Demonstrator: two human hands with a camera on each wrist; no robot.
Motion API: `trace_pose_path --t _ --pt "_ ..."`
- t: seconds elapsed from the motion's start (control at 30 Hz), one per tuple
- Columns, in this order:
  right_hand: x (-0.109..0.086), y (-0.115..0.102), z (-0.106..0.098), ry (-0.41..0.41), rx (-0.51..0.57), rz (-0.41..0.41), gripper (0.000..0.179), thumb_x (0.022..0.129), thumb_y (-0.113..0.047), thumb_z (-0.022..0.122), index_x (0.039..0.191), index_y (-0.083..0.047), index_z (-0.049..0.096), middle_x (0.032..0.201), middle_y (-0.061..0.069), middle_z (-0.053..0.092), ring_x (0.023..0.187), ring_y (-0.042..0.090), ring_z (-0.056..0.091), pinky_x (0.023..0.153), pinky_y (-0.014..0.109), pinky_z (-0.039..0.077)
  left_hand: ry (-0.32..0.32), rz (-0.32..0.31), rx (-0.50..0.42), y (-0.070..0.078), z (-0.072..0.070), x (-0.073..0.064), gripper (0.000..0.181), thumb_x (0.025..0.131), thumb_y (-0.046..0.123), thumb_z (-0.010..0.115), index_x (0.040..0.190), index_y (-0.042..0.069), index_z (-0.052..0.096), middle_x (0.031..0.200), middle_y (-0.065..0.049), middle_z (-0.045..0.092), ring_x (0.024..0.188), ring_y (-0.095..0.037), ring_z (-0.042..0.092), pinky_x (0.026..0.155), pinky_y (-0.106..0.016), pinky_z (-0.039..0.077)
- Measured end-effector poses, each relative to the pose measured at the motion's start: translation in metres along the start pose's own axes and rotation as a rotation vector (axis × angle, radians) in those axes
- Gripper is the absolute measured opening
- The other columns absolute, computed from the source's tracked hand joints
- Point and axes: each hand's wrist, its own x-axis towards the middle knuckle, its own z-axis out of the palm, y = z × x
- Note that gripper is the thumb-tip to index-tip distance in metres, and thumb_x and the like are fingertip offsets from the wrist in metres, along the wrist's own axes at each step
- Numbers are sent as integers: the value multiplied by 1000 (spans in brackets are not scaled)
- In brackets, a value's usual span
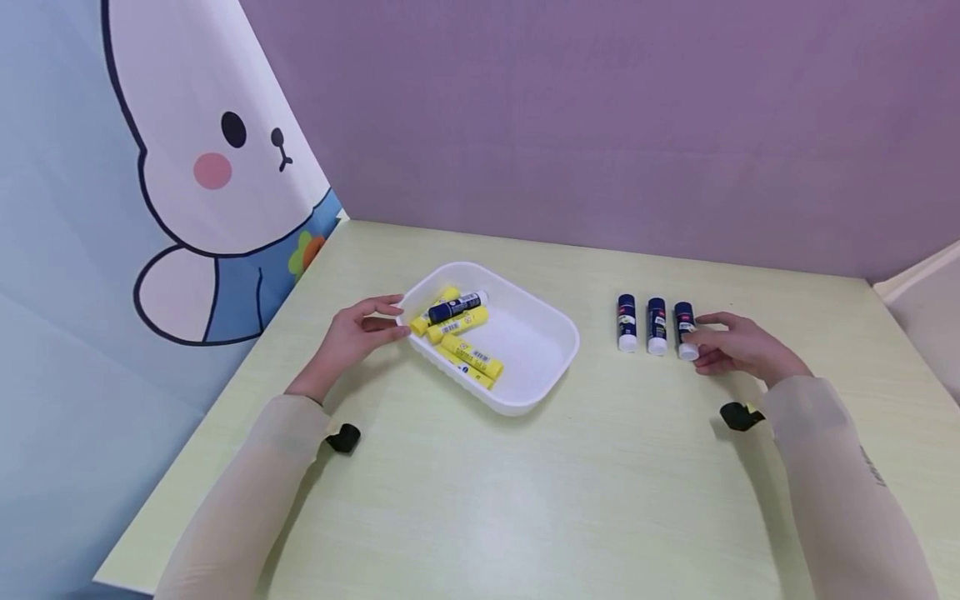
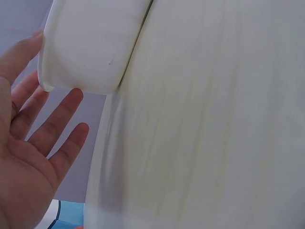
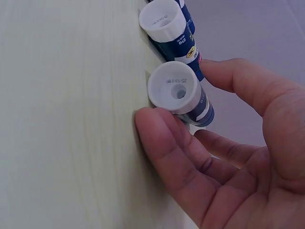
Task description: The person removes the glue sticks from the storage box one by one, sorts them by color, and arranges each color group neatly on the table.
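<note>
In the head view my left hand (image 1: 358,333) is at the left end of a white plastic basket (image 1: 536,337), its fingertips at the rim. The left wrist view has the thumb at the basket's edge and the other fingers spread, fairly straight, against its outer side. My right hand (image 1: 738,348) is around the rightmost of three dark blue glue sticks with white bases. That glue stick (image 3: 174,88) lies on the table between thumb and fingers, fingertips close by its base. Beside it are the middle glue stick (image 1: 657,327) and the left glue stick (image 1: 627,323).
Inside the basket lie several yellow glue sticks (image 1: 472,357) and one dark blue glue stick (image 1: 457,307), gathered toward its left side. The pale table (image 1: 480,500) meets a purple backdrop (image 1: 570,125) behind. A bunny-print cloth (image 1: 210,217) hangs on the left.
</note>
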Motion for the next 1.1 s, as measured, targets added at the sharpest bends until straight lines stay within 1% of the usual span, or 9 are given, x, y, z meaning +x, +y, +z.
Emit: trace_pose_path --t 0.23,0.37,0.53,0.8,0.93,1.1 --pt "-2 2 -5 3 5 -16 84 99 -18 61 150 14 3 88 8 63 73 16 68 75 34 61 5 -5 -1 2 0 -1 36 89 21 78 118 6 66 150 -2 48 114 -30 63 89 -29 56" --pt "-1 0 -8 13 -16 -26 84 100 -21 61 151 14 4 86 8 65 73 18 69 75 36 61 7 1 3 2 -1 -1 37 89 21 78 119 5 66 150 -3 48 114 -31 63 88 -28 56" --pt "-5 -8 -13 28 -66 -51 80 101 -22 60 150 14 9 88 11 66 76 20 70 77 37 60 4 -7 -3 2 0 -1 37 89 20 78 120 5 66 150 -3 48 114 -31 63 88 -28 56" --pt "-8 -23 -14 53 -144 -73 77 101 -25 60 150 13 14 93 10 65 80 19 69 79 35 60 -1 -10 -3 4 -1 -2 37 89 20 78 120 4 66 150 -3 48 114 -31 63 90 -29 55" --pt "-8 -32 -11 50 -170 -82 75 101 -26 59 150 12 17 97 12 65 83 20 69 81 36 59 -4 -16 -1 5 -1 -2 37 89 20 77 121 4 66 150 -2 48 115 -31 62 90 -29 55" --pt "-5 -40 -4 50 -171 -98 74 101 -26 61 150 11 20 95 12 66 81 19 68 80 36 59 -5 -28 -4 4 -1 -2 37 89 19 77 121 4 65 150 -3 47 116 -31 62 90 -29 55"
